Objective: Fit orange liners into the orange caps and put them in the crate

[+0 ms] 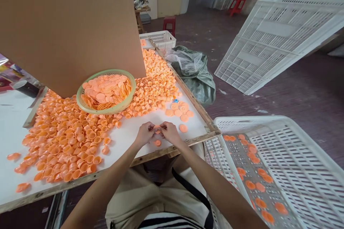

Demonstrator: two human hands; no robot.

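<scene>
Close to the table's front edge, my left hand (145,133) and my right hand (170,132) meet around a small orange plastic piece (157,128). The fingers of both pinch it from either side, and they partly cover it. Just below lies an orange cup-shaped piece (157,143) on the white tabletop. Beyond my right hand are several flat orange discs (177,112), with a lone disc (183,128) nearer to it. A big heap of small orange plastic cups (71,139) spreads to the left of my left hand.
A green-rimmed basket (131,98) full of orange discs rests on the heap, before a tall cardboard sheet (72,25). At my right stands a white crate (268,120) with orange pieces inside. Stacked white crates (276,39) and a green sack (195,75) are on the floor.
</scene>
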